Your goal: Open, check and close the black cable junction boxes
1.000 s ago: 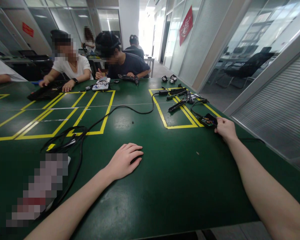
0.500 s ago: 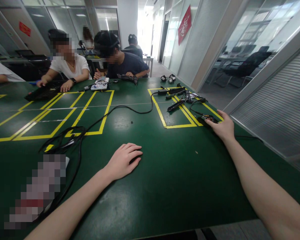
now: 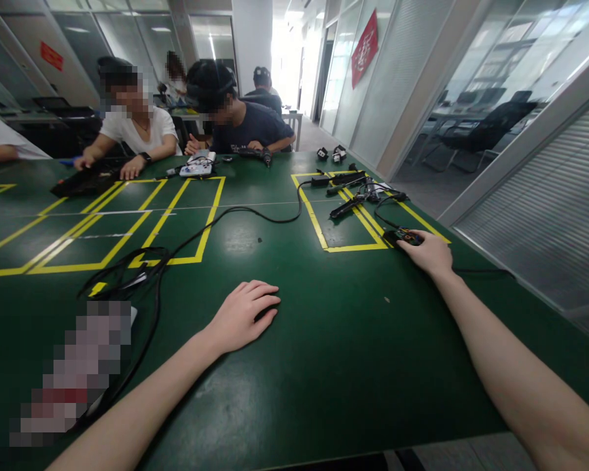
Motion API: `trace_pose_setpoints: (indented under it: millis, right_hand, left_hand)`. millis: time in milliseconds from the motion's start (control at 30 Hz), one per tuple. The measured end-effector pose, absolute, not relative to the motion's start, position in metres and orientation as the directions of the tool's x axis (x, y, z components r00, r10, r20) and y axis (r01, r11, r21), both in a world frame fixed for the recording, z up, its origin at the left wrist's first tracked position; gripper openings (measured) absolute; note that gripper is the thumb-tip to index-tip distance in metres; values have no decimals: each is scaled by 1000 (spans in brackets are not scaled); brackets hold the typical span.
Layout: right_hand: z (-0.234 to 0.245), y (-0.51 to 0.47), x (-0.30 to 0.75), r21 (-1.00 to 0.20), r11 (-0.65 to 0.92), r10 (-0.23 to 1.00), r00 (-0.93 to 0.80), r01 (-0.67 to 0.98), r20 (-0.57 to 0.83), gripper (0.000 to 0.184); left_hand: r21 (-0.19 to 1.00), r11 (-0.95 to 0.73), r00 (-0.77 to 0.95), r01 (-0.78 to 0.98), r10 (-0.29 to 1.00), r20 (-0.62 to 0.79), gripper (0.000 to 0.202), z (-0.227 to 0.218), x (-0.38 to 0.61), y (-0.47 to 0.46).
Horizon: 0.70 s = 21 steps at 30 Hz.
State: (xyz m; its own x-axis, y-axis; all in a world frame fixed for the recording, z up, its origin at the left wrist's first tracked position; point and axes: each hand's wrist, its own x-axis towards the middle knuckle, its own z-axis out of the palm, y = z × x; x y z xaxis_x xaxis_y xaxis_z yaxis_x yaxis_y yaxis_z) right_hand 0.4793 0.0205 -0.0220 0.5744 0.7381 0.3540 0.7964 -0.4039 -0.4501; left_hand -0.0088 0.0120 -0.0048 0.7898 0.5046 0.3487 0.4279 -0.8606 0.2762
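My left hand (image 3: 245, 314) rests palm down on the green table (image 3: 314, 366), fingers stretched out with nothing in them. Farther right, the fingers and thumb of my right hand (image 3: 430, 254) are closed round a small black device with coloured wires (image 3: 396, 236), low over the table at the yellow tape. Part of that device is hidden by the fingers. Just beyond it lie a thin black cable (image 3: 380, 208), a long black tool-like piece (image 3: 346, 208) and a small metallic part (image 3: 372, 190).
A black power adapter (image 3: 320, 181) has a cord running left to a cable coil (image 3: 122, 275). Near the left edge lies a blurred flat object (image 3: 88, 353). Across the table, co-workers sit by a black tray (image 3: 86, 180), a white device (image 3: 199, 165) and a drill (image 3: 260, 156).
My right hand has slid a little to the left, carrying the black device with it. My left hand stays where it was.
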Motion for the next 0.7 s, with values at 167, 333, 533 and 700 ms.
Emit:
trace_pose_setpoints:
  millis: [167,333,533,700]
  right_hand:
    - [-16,26,435,-401,-387,815,511,831,272,49]
    - [-16,22,364,-466,-34,933,195,884,302,41]
    - [-6,-17,272,-561,488,872,-403,669,278,39]
    - [-2,-47,230,-592,632,729,-642,500,237,35]
  left_hand:
    - [272,-862,789,428,504,353,21,-6,-9,12]
    - [281,-860,782,426,506,363,23,-7,-8,12]
    - [341,-853,714,395,519,470,35,2,-8,8]
    - [384,-897,774,217,398,493,28,9,-7,-1]
